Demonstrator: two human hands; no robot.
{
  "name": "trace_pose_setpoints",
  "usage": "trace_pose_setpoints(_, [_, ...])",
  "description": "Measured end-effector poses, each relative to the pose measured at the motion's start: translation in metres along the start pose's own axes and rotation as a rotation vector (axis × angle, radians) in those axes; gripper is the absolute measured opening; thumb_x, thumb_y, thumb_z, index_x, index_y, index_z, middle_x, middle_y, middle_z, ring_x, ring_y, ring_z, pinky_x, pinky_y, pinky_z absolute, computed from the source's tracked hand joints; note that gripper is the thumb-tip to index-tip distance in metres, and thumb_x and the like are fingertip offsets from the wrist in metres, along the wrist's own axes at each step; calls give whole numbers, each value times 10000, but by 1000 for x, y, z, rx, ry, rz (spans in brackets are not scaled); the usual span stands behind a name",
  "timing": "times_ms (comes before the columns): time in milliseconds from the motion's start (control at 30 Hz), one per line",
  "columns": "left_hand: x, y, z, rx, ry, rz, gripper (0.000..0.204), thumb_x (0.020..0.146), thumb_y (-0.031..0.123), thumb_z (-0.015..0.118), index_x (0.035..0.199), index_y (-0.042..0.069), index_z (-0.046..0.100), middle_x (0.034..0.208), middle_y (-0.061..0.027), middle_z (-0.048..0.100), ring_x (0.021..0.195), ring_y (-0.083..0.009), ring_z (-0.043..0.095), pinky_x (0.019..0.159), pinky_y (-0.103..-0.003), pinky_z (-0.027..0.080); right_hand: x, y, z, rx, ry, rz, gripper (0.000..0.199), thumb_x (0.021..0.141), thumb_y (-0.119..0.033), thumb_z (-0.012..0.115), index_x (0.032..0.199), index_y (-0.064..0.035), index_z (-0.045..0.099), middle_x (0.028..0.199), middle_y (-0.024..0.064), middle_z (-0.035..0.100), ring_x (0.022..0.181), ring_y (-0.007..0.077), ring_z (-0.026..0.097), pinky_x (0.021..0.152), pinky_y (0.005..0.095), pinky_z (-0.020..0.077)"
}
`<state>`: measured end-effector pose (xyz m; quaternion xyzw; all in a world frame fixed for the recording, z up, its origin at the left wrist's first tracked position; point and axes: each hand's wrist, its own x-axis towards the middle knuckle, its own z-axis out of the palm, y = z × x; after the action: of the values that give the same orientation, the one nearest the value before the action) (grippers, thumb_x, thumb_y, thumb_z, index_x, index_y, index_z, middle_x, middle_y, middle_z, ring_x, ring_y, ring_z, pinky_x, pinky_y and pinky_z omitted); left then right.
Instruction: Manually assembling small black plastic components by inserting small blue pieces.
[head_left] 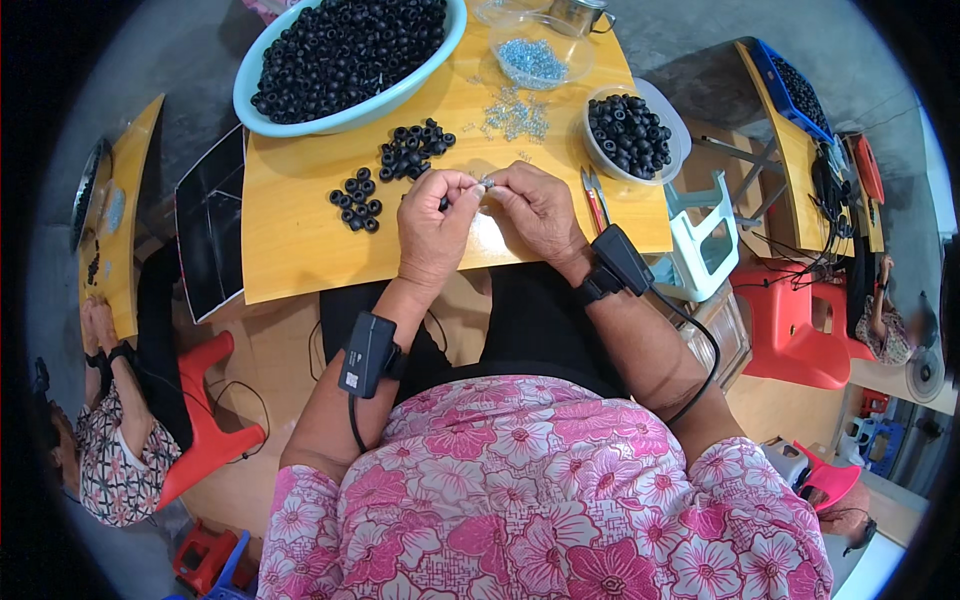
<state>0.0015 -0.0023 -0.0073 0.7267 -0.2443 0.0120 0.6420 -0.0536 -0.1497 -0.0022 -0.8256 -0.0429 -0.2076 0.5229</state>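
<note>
Both hands meet over the near part of the wooden table, fingertips almost touching. My left hand and my right hand pinch a tiny silvery piece between them, which looks like a small metal spring. Against the left palm shows a round black plastic piece, partly hidden by the fingers. Left of my hands lies a loose group of black ring-like pieces, with a second heap just behind. Farther back, a pile of small silvery springs is spread on the tabletop.
A light-blue basin full of black pieces stands at the back left. Clear tubs hold springs and black balls. Two slim pointed tools lie by my right wrist. Stools stand right; other people work at side tables.
</note>
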Motion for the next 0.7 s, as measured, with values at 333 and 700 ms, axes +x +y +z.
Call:
trace_pose_setpoints(333, [-1,1,0,9,14,-19,70,772,36,659,808,13,603,706,-29,544,609,-95,498,565,-236,425,-1,5,0,-30,-58,31,82,824,-57,576,884,-5,596,800,142,576,727,291,575,666,312,465])
trace_pose_setpoints(700, [-1,2,-1,7,13,-5,65,754,21,658,795,12,609,710,-33,547,612,-107,504,579,-242,432,-3,0,3,245,30,169,125,754,-42,715,832,-2,625,783,33,598,688,70,552,618,212,463])
